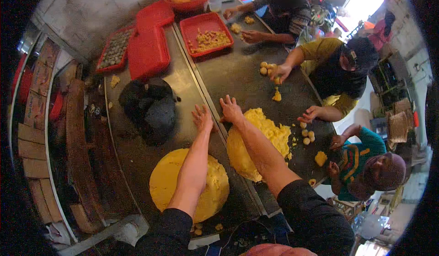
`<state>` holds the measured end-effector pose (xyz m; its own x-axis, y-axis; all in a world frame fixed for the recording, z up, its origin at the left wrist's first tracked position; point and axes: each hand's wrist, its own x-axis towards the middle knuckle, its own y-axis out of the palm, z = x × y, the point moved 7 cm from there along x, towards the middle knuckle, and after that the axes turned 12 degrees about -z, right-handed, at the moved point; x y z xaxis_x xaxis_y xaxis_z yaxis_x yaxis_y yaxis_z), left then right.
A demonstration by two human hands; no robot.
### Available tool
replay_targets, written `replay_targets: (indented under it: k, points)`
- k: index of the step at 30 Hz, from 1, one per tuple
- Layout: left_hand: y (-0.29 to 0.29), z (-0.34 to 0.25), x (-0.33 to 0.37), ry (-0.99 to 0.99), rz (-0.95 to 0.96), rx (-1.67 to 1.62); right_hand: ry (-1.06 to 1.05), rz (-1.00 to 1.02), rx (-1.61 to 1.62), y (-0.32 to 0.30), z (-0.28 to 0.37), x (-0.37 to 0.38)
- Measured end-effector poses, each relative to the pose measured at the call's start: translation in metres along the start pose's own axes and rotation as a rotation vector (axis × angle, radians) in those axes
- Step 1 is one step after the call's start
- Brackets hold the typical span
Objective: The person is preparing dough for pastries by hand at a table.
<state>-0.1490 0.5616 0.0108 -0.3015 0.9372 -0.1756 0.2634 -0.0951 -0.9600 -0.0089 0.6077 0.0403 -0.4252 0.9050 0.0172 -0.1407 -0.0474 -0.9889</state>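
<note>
My left hand (202,118) is over the metal table, fingers spread, holding nothing. Close to its right, my right hand (231,110) is also open and empty, near the seam of the tabletop. Under my left forearm sits a large round block of yellow dough (167,178) with a smooth side. A second, rougher mound of yellow dough (265,132) lies beneath my right forearm, its far right edge crumbling. Left of my left hand is a heap of black, lumpy material (151,112); what it is I cannot tell. Neither hand visibly touches the dough.
Stacked red trays (148,50), a tray of grey balls (116,49) and a red tray of yellow pieces (208,34) stand at the far side. Along the right edge, several people work; one hand (284,72) is near small dough balls (307,137). Cardboard boxes (34,164) are stacked left.
</note>
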Motion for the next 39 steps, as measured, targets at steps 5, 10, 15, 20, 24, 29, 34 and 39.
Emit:
replay_targets:
  k: [5, 10, 15, 20, 24, 29, 34, 39]
  points:
    - [-0.004, 0.013, -0.008, -0.059, 0.001, -0.059, 0.052, 0.082, 0.067, -0.008, 0.013, 0.000]
    - [-0.011, 0.024, -0.005, -0.054, -0.020, -0.058, 0.047, 0.127, 0.081, -0.019, 0.030, -0.004]
    - [-0.012, 0.005, -0.010, -0.013, 0.006, -0.046, 0.043, 0.115, 0.062, -0.019, 0.012, -0.012]
    - [-0.026, 0.000, -0.024, -0.205, 0.128, -0.348, 0.103, 0.267, 0.076, -0.042, 0.017, -0.023]
    - [-0.023, -0.005, -0.012, -0.097, 0.118, -0.066, 0.106, 0.227, 0.059, -0.046, 0.015, -0.016]
    - [-0.010, 0.008, -0.002, -0.067, 0.034, -0.077, 0.101, 0.234, 0.042, -0.044, 0.020, -0.014]
    - [-0.004, 0.006, -0.004, -0.108, 0.133, -0.008, 0.083, 0.261, 0.022, -0.039, 0.020, -0.016]
    - [-0.005, -0.002, -0.012, -0.086, 0.198, 0.047, 0.086, 0.231, 0.063, -0.031, 0.010, -0.020]
